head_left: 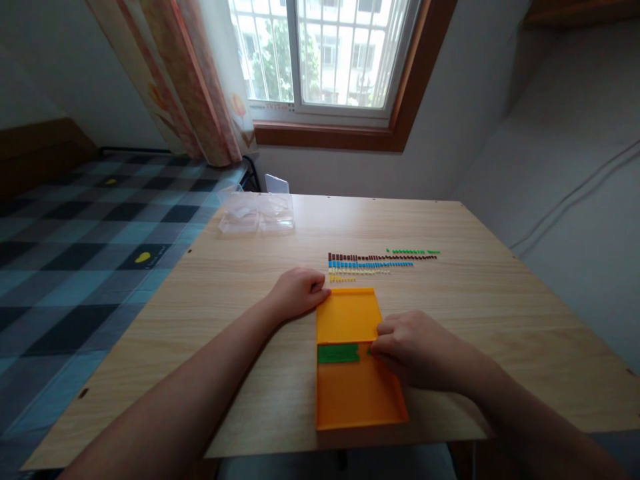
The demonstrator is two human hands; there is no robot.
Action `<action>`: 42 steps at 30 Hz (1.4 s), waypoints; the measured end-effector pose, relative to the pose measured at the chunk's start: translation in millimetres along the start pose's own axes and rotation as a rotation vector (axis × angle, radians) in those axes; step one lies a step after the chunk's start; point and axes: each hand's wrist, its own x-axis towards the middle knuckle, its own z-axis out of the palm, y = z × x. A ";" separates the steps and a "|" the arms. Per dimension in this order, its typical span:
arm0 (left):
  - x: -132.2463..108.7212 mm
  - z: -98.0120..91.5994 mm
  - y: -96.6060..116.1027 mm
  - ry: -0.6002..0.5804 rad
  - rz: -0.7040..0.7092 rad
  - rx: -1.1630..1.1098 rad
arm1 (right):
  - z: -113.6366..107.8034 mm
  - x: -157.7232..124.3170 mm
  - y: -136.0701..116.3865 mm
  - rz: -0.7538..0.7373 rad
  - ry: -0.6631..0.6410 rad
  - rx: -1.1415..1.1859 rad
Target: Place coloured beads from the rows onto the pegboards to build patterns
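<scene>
An orange tray (350, 393) lies on the wooden table (240, 333) in front of me. A row of green pieces (338, 353) lies across its middle. My left hand (299, 292) rests curled at the tray's far left corner and touches its rim. My right hand (415, 347) is over the tray's right side, its fingers pinched together at the right end of the green row. Whether it holds a piece is hidden. Beyond the tray lie rows of small pieces: brown (370, 257), blue (370, 265), pale yellow (357, 272) and green (413, 251).
Clear plastic boxes (257, 212) stand at the table's far left. A bed with a checked blue and black cover (85, 253) lies to the left. A window and a curtain (200, 80) are behind the table. A grey wall is to the right.
</scene>
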 end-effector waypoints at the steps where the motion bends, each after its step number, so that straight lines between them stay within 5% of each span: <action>1: -0.1 0.0 0.0 0.002 0.002 -0.003 | 0.4 0.1 0.3 0.005 0.005 -0.001; 42: -0.3 0.2 -0.8 0.007 0.035 0.015 | 9.3 3.6 8.4 -0.137 0.074 0.084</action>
